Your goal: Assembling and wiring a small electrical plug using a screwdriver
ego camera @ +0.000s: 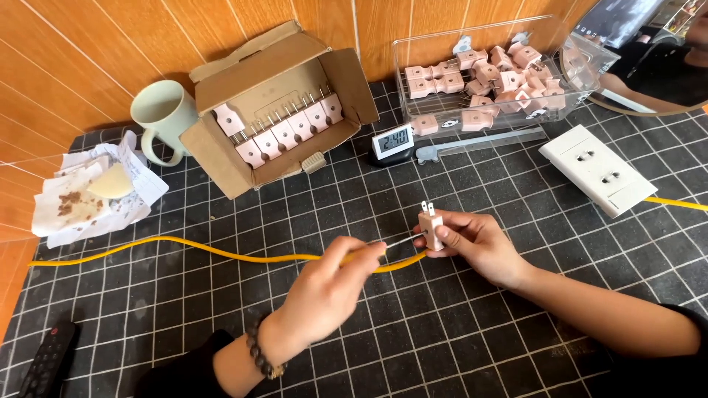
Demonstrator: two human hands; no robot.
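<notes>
Fingers (366, 254) of the left hand (324, 291) are pinched shut on the yellow cable (184, 247), bare wire ends pointed right. Pink plug (431, 226) is gripped by the closed right hand (479, 247), prongs up, held above the gridded mat (221, 309), mid-table.

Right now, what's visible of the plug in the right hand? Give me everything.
The plug is a small, pale pink, blocky body that looks like plastic, with two flat metal prongs pointing up and away from the camera. The right hand pinches it by its sides, just above the gridded mat. The left hand holds the yellow cable, whose bared metal end reaches toward the plug's base; whether it is inserted cannot be told.
</notes>
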